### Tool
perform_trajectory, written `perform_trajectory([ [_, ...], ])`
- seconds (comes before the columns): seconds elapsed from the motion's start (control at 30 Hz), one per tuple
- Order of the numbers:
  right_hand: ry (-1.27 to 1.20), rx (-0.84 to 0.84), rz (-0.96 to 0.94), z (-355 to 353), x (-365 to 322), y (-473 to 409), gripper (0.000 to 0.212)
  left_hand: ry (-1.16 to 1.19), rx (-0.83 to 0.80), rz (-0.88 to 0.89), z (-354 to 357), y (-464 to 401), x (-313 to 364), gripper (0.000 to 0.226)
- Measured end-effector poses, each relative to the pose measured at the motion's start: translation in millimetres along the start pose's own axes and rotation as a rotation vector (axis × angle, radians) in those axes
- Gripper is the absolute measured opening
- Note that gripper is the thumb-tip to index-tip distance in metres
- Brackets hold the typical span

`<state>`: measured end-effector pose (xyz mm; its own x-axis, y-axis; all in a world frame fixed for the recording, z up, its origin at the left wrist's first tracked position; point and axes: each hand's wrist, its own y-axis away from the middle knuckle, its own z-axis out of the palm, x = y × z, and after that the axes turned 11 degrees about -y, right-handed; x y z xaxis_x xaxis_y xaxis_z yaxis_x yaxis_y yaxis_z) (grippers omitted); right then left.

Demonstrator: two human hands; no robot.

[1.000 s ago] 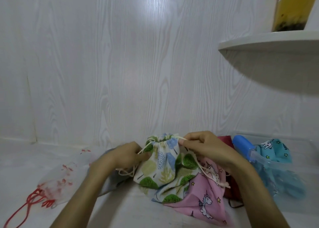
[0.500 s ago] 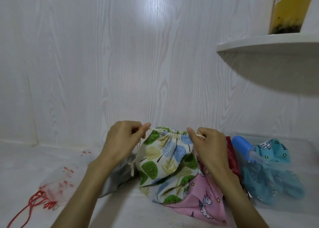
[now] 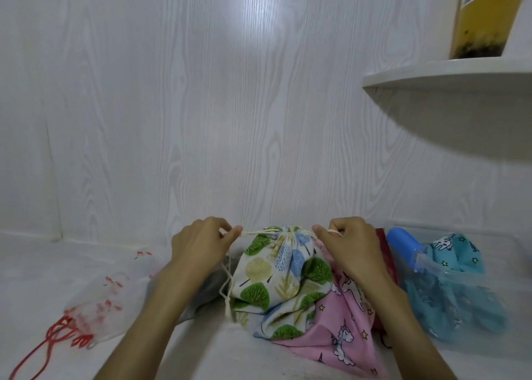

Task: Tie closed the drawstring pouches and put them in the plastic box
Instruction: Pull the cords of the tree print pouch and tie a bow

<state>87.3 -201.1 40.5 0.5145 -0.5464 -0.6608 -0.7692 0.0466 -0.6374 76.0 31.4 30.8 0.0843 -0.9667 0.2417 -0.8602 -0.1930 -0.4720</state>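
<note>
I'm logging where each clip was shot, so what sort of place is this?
Probably a room corner in a home, not a workshop: white wood-grain wall panels, a small rounded wall shelf holding a yellow container, and a clear plastic box beside printed fabric pouches on a white surface.

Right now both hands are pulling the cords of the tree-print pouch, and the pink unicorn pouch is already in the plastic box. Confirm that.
Not quite. The head view shows the teal pouch in the box; the pink pouch lies on the table under the tree-print pouch. The left hand and right hand do pull its cords.
</note>
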Motion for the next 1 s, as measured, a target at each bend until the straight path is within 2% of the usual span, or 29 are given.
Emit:
perform_trajectory([
  [0.07, 0.002, -0.040, 0.003, 2, -4, -1, 0.055, -0.051, 0.013, -0.018, -5, 2, 5, 0.047],
  [0.13, -0.014, -0.055, -0.006, 4, -9, 0, 0.053, -0.045, 0.056, -0.031, -13, 2, 10, 0.037],
  [0.2, -0.031, -0.070, -0.004, 5, -15, 1, 0.052, -0.012, -0.016, -0.029, -20, 3, 18, 0.034],
  [0.33, -0.068, -0.137, 0.027, 3, -23, 3, 0.055, 0.098, -0.185, -0.016, -4, 7, 30, 0.058],
  [0.43, -0.069, -0.292, -0.021, 2, -35, 8, 0.051, 0.371, -0.175, -0.104, 15, 6, 29, 0.065],
  [0.53, -0.073, -0.496, -0.076, 3, -48, 16, 0.051, 0.770, -0.170, -0.200, 18, 8, 29, 0.042],
  [0.63, 0.012, -0.613, -0.092, 5, -56, 21, 0.051, 1.073, -0.246, -0.322, 14, 11, 30, 0.019],
  [0.7, 0.111, -0.564, -0.082, 6, -58, 22, 0.044, 1.198, -0.231, -0.344, 12, 10, 28, 0.012],
  [0.77, 0.196, -0.357, -0.046, 7, -57, 20, 0.026, 1.246, -0.159, -0.299, 10, 9, 28, 0.012],
  [0.8, 0.213, -0.268, -0.009, 8, -56, 19, 0.027, 1.234, -0.123, -0.266, 9, 9, 30, 0.014],
  [0.83, 0.220, -0.223, 0.018, 10, -54, 19, 0.038, 1.207, -0.098, -0.227, 9, 8, 31, 0.017],
  [0.9, 0.194, -0.228, -0.006, 16, -50, 20, 0.058, 1.143, -0.083, -0.130, 10, 6, 33, 0.020],
  [0.93, 0.193, -0.260, -0.028, 19, -47, 21, 0.059, 1.100, -0.072, -0.065, 11, 6, 32, 0.021],
  [1.0, 0.223, -0.341, -0.017, 25, -39, 23, 0.045, 0.931, -0.029, 0.077, 15, 5, 29, 0.023],
])
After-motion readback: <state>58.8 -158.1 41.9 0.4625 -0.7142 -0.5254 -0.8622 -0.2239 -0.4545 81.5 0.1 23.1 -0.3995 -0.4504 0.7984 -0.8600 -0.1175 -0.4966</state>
